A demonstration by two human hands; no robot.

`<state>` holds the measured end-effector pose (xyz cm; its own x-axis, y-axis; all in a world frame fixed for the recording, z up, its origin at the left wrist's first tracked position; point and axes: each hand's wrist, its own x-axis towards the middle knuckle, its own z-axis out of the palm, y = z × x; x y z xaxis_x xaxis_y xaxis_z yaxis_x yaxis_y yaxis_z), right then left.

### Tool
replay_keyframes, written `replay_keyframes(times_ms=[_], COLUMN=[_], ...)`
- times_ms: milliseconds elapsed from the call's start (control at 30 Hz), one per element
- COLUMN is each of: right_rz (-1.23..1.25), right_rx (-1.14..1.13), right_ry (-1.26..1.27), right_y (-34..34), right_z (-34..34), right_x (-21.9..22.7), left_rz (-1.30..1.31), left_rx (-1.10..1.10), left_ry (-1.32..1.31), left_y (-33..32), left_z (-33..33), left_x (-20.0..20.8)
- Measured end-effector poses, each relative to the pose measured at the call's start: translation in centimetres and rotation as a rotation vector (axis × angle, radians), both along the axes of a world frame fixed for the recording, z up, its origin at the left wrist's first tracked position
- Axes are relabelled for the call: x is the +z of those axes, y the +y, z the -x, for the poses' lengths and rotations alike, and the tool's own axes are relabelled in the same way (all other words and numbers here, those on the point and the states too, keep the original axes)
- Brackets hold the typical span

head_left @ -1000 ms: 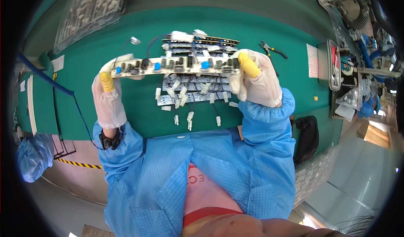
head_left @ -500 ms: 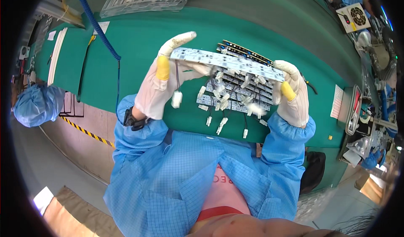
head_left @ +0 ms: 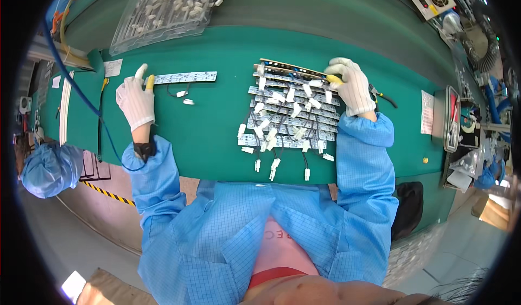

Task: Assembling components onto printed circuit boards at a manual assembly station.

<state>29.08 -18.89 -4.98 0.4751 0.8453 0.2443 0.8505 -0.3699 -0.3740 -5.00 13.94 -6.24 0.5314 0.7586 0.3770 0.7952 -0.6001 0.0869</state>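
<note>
My left hand (head_left: 135, 100), in a white glove with a yellow thumb cover, pinches the left end of a narrow white circuit board strip (head_left: 187, 78). Black wires with white connectors (head_left: 188, 101) trail from that strip onto the green mat. Further right, several similar strips (head_left: 290, 141) lie in overlapping rows, their wires and white plugs spread over them toward me. My right hand (head_left: 351, 87), gloved the same way, has its thumb and bent fingers round the right end of the farthest strip (head_left: 290, 68), which shows a dark edge; its fingertips are partly hidden.
A clear plastic tray (head_left: 163, 15) of white connectors stands at the far left. Cutters (head_left: 385, 96) lie beside my right hand. A blue coiled hose (head_left: 76, 85) hangs at left, near long white strips (head_left: 66, 110). A metal bin (head_left: 449, 118) stands at the right edge.
My left hand has carried the strip left, away from the rows. My right hand has let go of that strip and closed at the far end of the rows.
</note>
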Motion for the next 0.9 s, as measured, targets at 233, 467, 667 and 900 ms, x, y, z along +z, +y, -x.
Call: replay_keyframes(times_ms=[233,467,667,900], right_rz=[-0.679,-0.441,-0.495,-0.451], right_rx=[-0.007,0.456,0.08,-0.025], right_ry=[0.117,-0.381,0.774,1.037], right_y=[0.1,-1.1,-1.7,-2.5], right_z=[4.4,8.9,9.4,8.3], right_x=[4.7,7.7,8.1,7.8], left_rz=[-0.101,1.654,1.355,1.455], left_rx=[-0.323,-0.75,-0.761,-0.74], left_ry=[-0.486,-0.92,-0.668,-0.927], left_y=[-5.7,-15.2,-14.6,-15.2], left_z=[-2.4,-5.1,-5.5,-5.3], left_x=[4.0,7.9,9.3,7.8])
